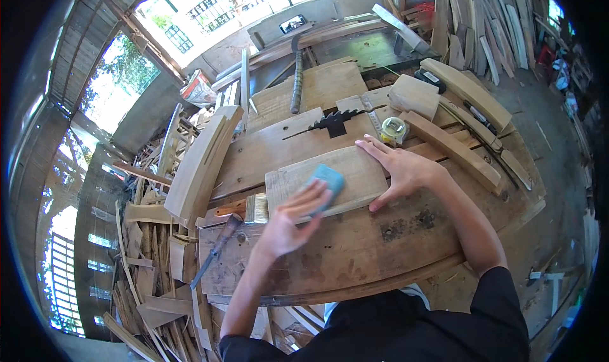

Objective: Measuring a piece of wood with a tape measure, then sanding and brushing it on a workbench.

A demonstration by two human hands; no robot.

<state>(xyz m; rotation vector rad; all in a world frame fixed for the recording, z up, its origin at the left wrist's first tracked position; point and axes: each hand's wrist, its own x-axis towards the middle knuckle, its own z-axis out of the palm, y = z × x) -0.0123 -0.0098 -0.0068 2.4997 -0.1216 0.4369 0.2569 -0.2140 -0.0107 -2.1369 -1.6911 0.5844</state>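
A rectangular pale wooden board [360, 172] lies flat on the workbench [304, 260] in front of me. My left hand [292, 221], slightly blurred, presses a light blue sanding pad [332, 179] onto the middle of its upper face. The fingers lie over the pad, partly hiding it. With thumb and fingers spread around the board's right end, my right hand [409, 174] grips it at the edges. A wide paintbrush [257, 208] with a wooden handle lies by the board's left end. Nearer the bench's left edge rests a chisel-like tool [219, 248] with a dark handle.
Beyond the board lie a tape measure [394, 130], a black toothed cutout [336, 125] and a sheathed blade [297, 77]. Wooden beams [453, 148] crowd the bench's right side; thick planks [206, 162] lean at its left. Scrap wood [162, 267] covers the floor left.
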